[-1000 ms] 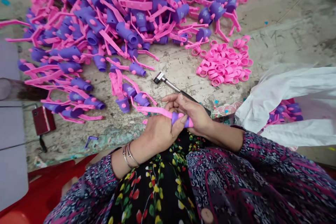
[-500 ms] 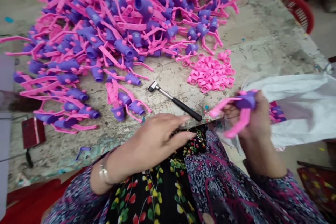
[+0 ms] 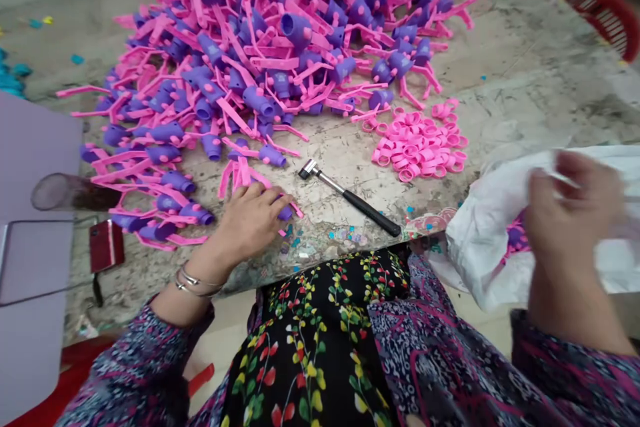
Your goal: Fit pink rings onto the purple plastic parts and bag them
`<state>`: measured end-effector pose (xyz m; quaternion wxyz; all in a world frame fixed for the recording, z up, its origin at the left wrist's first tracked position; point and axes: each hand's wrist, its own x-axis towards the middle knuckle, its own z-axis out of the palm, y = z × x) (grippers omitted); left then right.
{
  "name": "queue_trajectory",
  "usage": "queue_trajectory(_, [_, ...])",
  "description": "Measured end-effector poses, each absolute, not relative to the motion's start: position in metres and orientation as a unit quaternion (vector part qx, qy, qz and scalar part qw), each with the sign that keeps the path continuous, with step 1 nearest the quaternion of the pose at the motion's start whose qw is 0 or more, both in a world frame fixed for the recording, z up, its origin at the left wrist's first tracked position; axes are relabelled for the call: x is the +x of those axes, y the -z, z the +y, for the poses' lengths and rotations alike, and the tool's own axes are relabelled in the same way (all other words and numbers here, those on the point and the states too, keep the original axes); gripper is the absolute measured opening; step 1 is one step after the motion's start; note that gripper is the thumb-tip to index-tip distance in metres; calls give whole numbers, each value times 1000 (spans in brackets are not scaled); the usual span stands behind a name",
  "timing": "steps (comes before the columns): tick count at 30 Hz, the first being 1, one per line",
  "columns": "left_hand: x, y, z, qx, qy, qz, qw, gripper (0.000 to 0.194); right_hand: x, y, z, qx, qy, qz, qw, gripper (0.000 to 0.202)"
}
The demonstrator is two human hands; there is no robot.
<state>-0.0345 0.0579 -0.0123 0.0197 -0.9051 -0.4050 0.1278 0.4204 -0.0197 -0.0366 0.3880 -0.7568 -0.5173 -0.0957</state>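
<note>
Parts (image 3: 259, 101) are purple and pink, the sack (image 3: 477, 240) white, sleeves (image 3: 133, 353) patterned.

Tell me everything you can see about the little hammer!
The small silver and black hammer has a black, rubbery-looking grip, a metal-looking silver shaft and a silver head with a black end. It lies slantwise on the pale grey table, head farther back, grip end near the front edge. It sits between the bare left hand and the heap of small pink rings. Only the table seems to touch it.

No lettering can be read on the purple pieces (image 3: 258, 101) or anywhere else.
</note>
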Motion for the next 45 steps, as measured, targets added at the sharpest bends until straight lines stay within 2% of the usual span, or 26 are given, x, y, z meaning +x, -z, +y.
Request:
queue_trajectory(2, [-34, 11, 66, -916, -137, -376, 30, 37, 387, 35, 3, -714, 24, -616, 332, 23])
queue_trajectory(3, [-35, 10, 69, -922, -139, -359, 37, 35, 372, 36, 14, -688, 15, -650, 322, 22])
queue_trajectory(9, [-44, 14, 80, -941, -85, -326, 13, 34, 326, 45, 52, -657, 4, -730, 186, 29])
queue_trajectory(16, [-56, 1, 89, -878, 174, -394, -209, 35, 289, 42, 80, -646, 65, -758, 65, 38])
queue_trajectory(19, [-54, -16, 89, -794, 274, -443, -312, 36, 281, 47, 88, -642, 47, -764, 48, 33])
queue_trajectory(22, [-48, -27, 87, -680, 409, -451, -408, 35, 283, 56, 91, -637, 22, -765, 88, 29])
queue_trajectory(25, [-39, -28, 86, -582, 530, -402, -468, 31, 285, 60, 88, -612, -41, -758, 224, 27])
queue_trajectory(28, [-29, -19, 84, -492, 589, -364, -527, 29, 282, 54, 79, -558, -213, -688, 414, 25])
queue_trajectory(31, [-16, -7, 77, -396, 584, -358, -611, 34, 273, 41, 65, -486, -454, -542, 514, 27])
queue_trajectory(35, [4, 2, 61, -304, 484, -387, -723, 30, 259, 27, 46, -395, -642, -406, 516, 32])
queue_trajectory(38, [16, 3, 50, -317, 373, -418, -765, 40, 251, 22, 36, -337, -721, -348, 495, 31])
queue_trajectory(40, [21, 4, 44, -344, 324, -441, -763, 46, 248, 22, 31, -309, -758, -317, 478, 28])
queue_trajectory(45, [22, 8, 36, -448, 287, -438, -724, 43, 242, 21, 25, -299, -799, -279, 442, 23])
